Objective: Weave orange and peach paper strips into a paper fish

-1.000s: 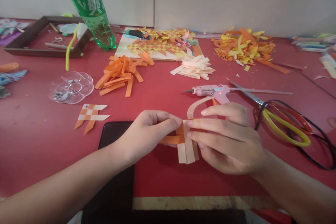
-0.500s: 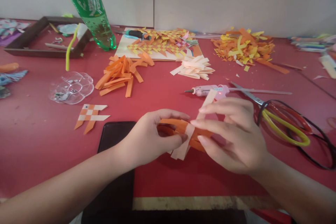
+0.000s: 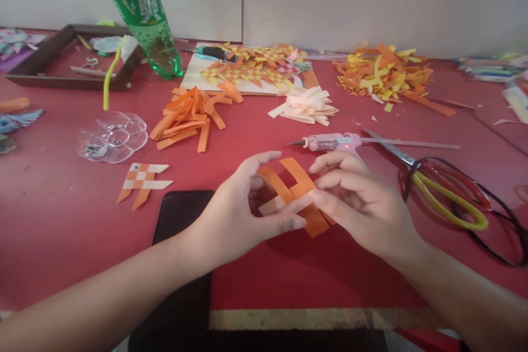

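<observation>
Here, at the centre of the frame, we held interlaced orange and cream paper strips (image 3: 295, 192) above the red table (image 3: 61, 214). Our left hand (image 3: 239, 214) and right hand (image 3: 363, 209) both pinched them, just below the pink glue gun (image 3: 330, 143).

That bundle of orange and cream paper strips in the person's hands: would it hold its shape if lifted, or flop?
Probably floppy: the paper strips curve between the left hand and right hand. Likely very light, being thin paper. The loose crossings might slide apart unless pinched, as both hands pinch them now.
</observation>
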The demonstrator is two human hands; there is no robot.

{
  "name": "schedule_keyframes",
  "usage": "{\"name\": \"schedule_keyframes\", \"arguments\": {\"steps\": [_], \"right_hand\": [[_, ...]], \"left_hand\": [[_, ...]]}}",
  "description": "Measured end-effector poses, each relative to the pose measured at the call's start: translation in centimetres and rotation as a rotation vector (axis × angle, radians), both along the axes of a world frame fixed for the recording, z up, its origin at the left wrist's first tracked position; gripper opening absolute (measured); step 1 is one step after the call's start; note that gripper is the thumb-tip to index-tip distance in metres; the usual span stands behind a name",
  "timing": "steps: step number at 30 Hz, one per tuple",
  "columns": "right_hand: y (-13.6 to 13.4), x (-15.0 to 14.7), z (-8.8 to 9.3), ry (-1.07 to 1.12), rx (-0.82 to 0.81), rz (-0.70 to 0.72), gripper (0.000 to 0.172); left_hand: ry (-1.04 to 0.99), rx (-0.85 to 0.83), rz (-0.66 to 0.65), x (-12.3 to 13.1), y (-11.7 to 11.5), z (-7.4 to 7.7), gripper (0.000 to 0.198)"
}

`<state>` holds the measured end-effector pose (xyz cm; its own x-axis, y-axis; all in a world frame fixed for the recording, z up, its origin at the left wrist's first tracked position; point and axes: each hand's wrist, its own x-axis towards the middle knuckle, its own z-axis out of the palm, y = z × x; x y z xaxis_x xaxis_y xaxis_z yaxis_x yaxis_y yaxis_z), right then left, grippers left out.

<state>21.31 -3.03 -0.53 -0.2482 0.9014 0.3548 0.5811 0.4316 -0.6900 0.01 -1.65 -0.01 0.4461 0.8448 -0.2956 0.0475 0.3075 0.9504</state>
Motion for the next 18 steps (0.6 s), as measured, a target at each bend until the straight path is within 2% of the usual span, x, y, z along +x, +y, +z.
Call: {"name": "schedule_keyframes", "arguments": {"steps": [4, 10, 18], "right_hand": [[0.11, -0.16, -0.1, 0.019, -0.019, 0.017, 0.01], [0.23, -0.1, 0.0, 0.164, -0.123, 0.07, 0.009], [0.2, 0.2, 0.0, 0.257, -0.156, 0.078, 0.006]], "left_hand": [[-0.029, 0.001, -0.033, -0.08, 0.1, -0.22, 0.065], [-0.007, -0.058, 0.055, -0.29, 0.63, 0.01, 0.07], [-0.041, -0.105, 0.086, -0.36, 0.73, 0.08, 0.06]]}}
